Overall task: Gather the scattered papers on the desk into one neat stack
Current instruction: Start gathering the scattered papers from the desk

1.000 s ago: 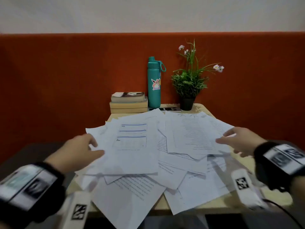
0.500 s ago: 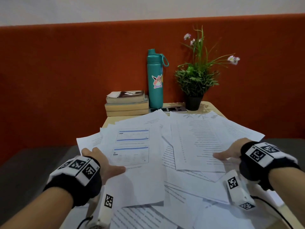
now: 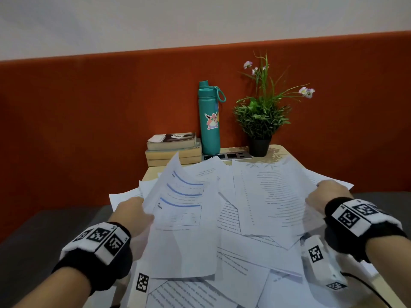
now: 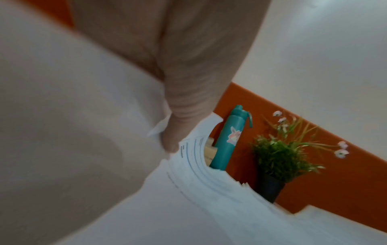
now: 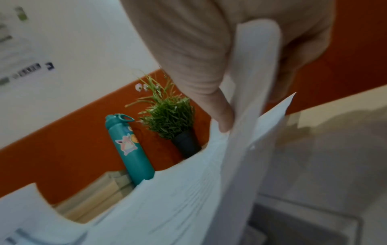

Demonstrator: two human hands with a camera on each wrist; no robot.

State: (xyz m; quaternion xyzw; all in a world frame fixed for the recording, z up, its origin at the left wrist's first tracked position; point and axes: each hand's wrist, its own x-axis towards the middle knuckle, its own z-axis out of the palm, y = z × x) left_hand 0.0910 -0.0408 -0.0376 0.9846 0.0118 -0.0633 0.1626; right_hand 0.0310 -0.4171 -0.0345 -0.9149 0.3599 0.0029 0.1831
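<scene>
White printed sheets, the papers (image 3: 233, 230), cover most of your pale wood desk (image 3: 277, 152), overlapping at odd angles from the near edge to the far third. Flat, thin, mostly dense text; not stacked yet.

Your left hand (image 3: 133, 215) is at the left edge of the pile, gripping the form sheet (image 3: 180, 203), the one with blue curved rules and boxed fields. That sheet is lifted and bowed, far corner sticking up in front of the books (image 3: 173, 150). Left wrist view: thumb on top, sheet edges fanned under it, so fingers are closed on paper. Blurry there, so I can't count how many sheets.

Your right hand (image 3: 322, 194) is at the right edge, on the text page (image 3: 273, 196). Right wrist view shows a sheet edge curling up between the thumb and the other fingers, so it's pinching paper too. How many sheets, can't tell.

Far end of the desk, against the rust-orange fabric panel (image 3: 89, 130): three stacked books with yellowed page edges, a teal bottle (image 3: 209, 127), cylindrical, loop on the cap, cartoon sticker, upright just right of the books, then a potted plant (image 3: 261, 121) in a small black pot. A flat grey strip (image 3: 226, 156) with dark squares lies between bottle and pot.
</scene>
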